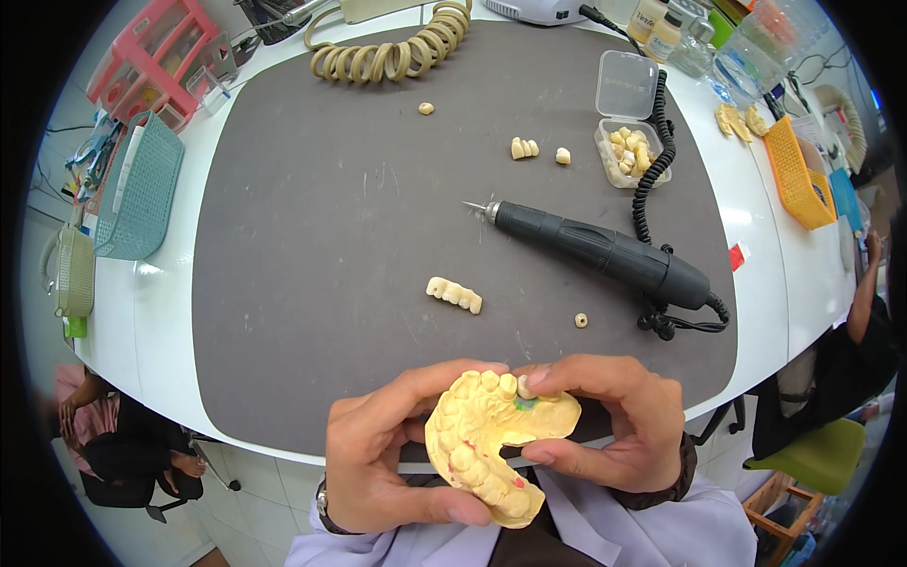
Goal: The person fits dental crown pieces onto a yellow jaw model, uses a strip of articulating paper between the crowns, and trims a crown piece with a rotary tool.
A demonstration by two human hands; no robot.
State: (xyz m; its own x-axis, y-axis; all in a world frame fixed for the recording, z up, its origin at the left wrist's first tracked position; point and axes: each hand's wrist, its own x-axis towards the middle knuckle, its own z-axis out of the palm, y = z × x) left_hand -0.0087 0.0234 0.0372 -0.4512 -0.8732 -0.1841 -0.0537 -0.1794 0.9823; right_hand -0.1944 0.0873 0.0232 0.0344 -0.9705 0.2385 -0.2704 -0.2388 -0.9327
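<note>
A yellow plaster dental model (472, 435) is held up above the near edge of the grey mat. My left hand (378, 454) is closed around its left side, thumb along the lower edge. My right hand (614, 416) grips its right end, with the index fingertip on a small whitish tooth crown (526, 386) at the model's upper right. Green and red marks show on the plaster. Beyond the hands lie a dental bridge (453, 295) of joined teeth and a single crown (581, 320). A black rotary handpiece (605, 250) with a pointed bur rests farther right.
The grey mat (283, 236) covers the white table. A lidded clear box of teeth (631, 156) sits at the far right, near loose crowns (524, 148). A beige coiled cord (397, 57) lies at the back. Baskets stand at left (142, 189) and right (798, 175). Other people sit nearby.
</note>
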